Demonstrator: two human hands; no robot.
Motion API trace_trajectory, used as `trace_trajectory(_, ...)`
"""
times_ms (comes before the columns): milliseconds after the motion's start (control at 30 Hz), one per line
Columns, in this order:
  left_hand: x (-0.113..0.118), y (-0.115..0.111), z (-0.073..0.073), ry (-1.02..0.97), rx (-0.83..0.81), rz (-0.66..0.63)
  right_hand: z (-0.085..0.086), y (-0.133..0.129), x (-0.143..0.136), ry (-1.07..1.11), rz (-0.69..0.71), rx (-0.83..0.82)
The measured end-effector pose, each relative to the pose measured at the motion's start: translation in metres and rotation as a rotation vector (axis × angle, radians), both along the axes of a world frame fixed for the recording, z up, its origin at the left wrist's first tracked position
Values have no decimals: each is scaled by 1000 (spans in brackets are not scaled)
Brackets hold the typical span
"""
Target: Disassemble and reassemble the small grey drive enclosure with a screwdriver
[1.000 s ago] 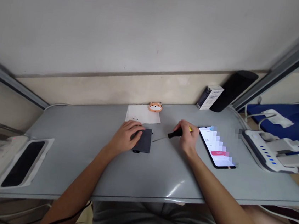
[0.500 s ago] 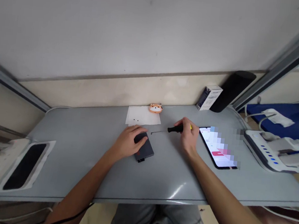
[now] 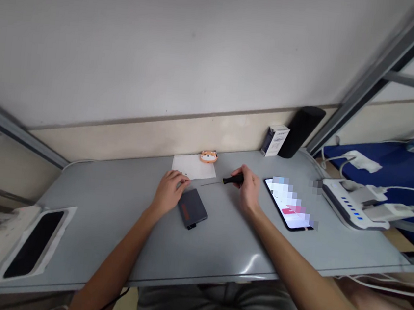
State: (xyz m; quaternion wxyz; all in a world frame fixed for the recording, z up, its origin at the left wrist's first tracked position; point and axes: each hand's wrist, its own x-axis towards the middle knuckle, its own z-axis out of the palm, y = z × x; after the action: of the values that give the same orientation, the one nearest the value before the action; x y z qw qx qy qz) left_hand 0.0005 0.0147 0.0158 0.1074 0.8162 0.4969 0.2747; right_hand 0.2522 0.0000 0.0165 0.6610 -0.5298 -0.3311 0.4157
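A dark grey flat device (image 3: 193,209) with a small black part at its near end lies on the grey table. My left hand (image 3: 169,189) is just beyond its upper left side, thumb and fingers closed together near the paper's front edge; whatever is between the fingertips is too small to tell. In my right hand (image 3: 248,188) is a black-handled screwdriver (image 3: 233,179), its thin shaft pointing left toward the left hand. Behind them lies a white paper (image 3: 191,167) with an orange animal-faced item (image 3: 209,156) on its right corner.
To the right lie a lit phone (image 3: 286,205) and a white power strip (image 3: 353,207) with plugs. A small box (image 3: 275,140) and a black cylinder (image 3: 301,133) stand at the back right. Another phone (image 3: 35,243) is at the left edge. Someone's bare limb shows at lower right.
My left hand has lifted off the grey device and moved to its far left side, uncovering it. The screwdriver stays in my right hand, and the whole view has shifted.
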Motion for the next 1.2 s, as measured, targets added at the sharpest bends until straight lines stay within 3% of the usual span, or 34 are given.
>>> trace_trajectory(200, -14, 58, 8, 159, -37, 56, -9, 12, 5, 121, -74, -99)
trace_trajectory(367, -9, 70, 7, 192, -71, 34, -11, 16, 12, 167, -103, -102)
trace_trajectory(467, -13, 57, 13, 188, -82, 29, -11, 18, 16, 178, -126, -86)
trace_trajectory(567, -22, 28, 24, 105, -149, 5, -11, 18, 19, 191, -137, -66)
trace_trajectory(700, -32, -14, 35, 17, -514, -362, -11, 13, 22, 106, -147, 11)
trace_trajectory(767, -33, -25, 36, 67, -595, -472, -10, 9, 23, 23, -89, 103)
trace_trajectory(900, -18, -32, 27, 109, -517, -343, -3, -1, 24, -115, 76, 255)
trace_trajectory(1000, 5, -39, 15, 114, -425, -238, 3, -10, 25, -274, 125, 313)
trace_trajectory(1100, 26, -49, 4, 154, -242, -132, 7, -17, 27, -470, 117, 380)
trace_trajectory(1200, 36, -53, -2, 132, -221, -175, 6, -20, 25, -564, 29, 464)
